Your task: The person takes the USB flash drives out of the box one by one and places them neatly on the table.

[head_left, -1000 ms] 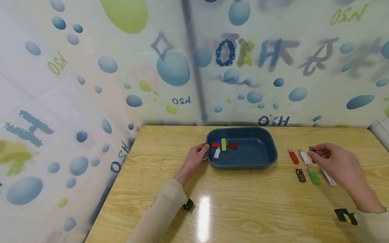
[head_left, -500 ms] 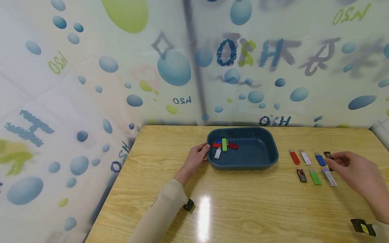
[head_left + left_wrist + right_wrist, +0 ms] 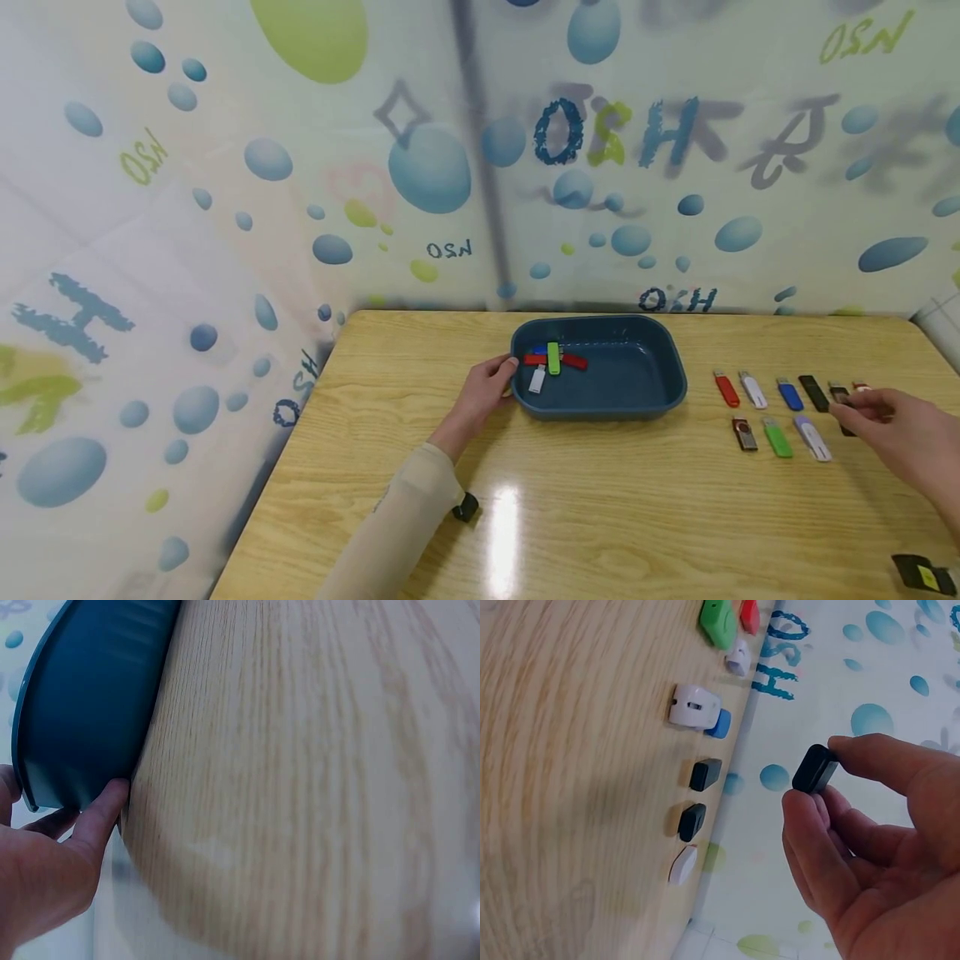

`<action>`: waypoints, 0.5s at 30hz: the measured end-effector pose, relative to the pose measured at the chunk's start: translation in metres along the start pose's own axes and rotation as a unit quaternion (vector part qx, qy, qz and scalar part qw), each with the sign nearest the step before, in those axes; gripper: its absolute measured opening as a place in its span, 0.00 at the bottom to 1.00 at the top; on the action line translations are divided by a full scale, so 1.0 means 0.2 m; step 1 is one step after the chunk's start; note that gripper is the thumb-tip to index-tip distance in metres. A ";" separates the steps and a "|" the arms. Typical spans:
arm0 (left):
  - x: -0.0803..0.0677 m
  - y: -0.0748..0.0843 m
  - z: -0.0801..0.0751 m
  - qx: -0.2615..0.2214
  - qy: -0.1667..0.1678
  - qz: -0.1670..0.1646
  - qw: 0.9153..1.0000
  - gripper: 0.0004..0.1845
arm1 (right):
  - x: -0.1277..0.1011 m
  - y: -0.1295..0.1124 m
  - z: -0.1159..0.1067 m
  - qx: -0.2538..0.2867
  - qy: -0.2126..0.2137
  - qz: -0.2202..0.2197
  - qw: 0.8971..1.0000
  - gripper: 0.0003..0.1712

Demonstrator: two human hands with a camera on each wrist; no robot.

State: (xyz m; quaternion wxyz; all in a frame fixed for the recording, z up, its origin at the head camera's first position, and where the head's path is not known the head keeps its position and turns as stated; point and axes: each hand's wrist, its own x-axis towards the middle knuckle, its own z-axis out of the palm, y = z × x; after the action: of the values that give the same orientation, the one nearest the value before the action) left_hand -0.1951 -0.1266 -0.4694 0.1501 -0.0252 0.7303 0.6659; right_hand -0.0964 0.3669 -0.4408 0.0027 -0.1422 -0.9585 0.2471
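Note:
A dark blue tray (image 3: 660,400) sits mid-table with several USB sticks (image 3: 552,359) at its left end. My left hand (image 3: 504,371) grips the tray's left rim (image 3: 45,799), thumb on top and fingers under the lip. To the right, two rows of USB sticks lie on the table: red (image 3: 725,388), white (image 3: 752,389), blue (image 3: 789,393) and black (image 3: 813,392) behind, then brown (image 3: 743,433), green (image 3: 776,437) and pale (image 3: 812,437) in front. My right hand (image 3: 851,404) hovers at the back row's right end and pinches a black USB stick (image 3: 815,769) between thumb and forefinger, above the table.
The wooden table (image 3: 600,517) meets a bubble-patterned sheet (image 3: 450,167) at the back and left. In the right wrist view, two black sticks (image 3: 705,774) and a white one (image 3: 682,865) lie near the table's far edge.
My right hand has moved right along the back row with the black stick, uncovering the blue and black sticks on the table. The left hand and tray have not moved.

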 end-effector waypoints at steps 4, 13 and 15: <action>0.00 0.00 0.00 0.000 0.002 -0.004 1.000 0.27 | 0.08 0.16 0.08 0.000 0.011 0.007 1.000 0.31; 0.00 0.00 0.00 -0.007 0.000 -0.009 1.000 0.27 | 0.16 0.32 0.15 -0.014 0.003 -0.002 1.000 0.37; 0.00 0.00 0.00 -0.008 0.000 -0.010 1.000 0.27 | 0.12 0.24 0.11 -0.021 -0.008 0.003 1.000 0.36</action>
State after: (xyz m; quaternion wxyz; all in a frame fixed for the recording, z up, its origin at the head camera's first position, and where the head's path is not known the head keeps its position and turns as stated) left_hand -0.1945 -0.1272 -0.4682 0.1566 -0.0333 0.7248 0.6701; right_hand -0.1071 0.4032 -0.4837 -0.0089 -0.1432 -0.9631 0.2279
